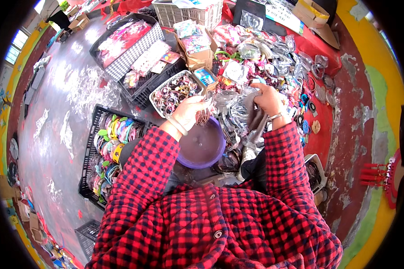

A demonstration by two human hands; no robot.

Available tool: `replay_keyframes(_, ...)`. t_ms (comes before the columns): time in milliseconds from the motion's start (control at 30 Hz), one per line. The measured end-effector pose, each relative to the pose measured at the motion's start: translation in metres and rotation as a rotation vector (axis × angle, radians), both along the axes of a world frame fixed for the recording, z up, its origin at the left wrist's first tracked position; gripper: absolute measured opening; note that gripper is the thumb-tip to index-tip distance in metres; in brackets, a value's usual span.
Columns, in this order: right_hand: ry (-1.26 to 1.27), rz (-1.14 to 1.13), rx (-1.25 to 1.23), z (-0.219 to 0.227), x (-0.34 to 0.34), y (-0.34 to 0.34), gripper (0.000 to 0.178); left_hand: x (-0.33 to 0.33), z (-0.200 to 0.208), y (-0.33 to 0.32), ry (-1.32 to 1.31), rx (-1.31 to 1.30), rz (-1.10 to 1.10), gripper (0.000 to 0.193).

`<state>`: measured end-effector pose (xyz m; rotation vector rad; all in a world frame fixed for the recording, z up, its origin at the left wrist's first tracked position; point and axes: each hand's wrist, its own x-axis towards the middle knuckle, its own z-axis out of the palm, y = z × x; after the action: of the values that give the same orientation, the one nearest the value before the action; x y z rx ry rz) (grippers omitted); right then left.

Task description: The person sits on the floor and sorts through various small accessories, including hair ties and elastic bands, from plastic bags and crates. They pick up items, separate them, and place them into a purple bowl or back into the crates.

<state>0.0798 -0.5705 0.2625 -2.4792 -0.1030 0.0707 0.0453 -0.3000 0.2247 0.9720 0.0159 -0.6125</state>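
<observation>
My left hand is closed on a small dark hair band, held just above the rim of a purple bowl between my arms. A pale bracelet circles that wrist. My right hand grips a bunch of clear plastic bags that hangs down beside the bowl; a thin bracelet sits on its wrist. Both sleeves are red and black check. What lies inside the bags is too blurred to tell.
A white basket of dark hair bands stands beyond my left hand. A black crate of coloured headbands is at my left. More crates, a cardboard box and heaps of bagged accessories cover the red cloth ahead. A grey floor stretches left.
</observation>
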Motion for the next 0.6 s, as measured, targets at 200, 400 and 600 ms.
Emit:
replay_keyframes(200,0.24,0.073,0.29,0.009,-0.002,0.004,0.038,0.0,-0.003,0.001,0.006,-0.003,-0.012,0.014)
replay_keyframes(400,0.17,-0.019,0.446,-0.008,0.004,0.006,0.028,-0.002,-0.001,0.002,0.02,0.023,-0.036,0.014)
replay_keyframes(600,-0.607,0.03,0.277,-0.005,-0.004,0.033,0.024,-0.005,0.001,-0.005,0.04,-0.016,-0.128,0.018)
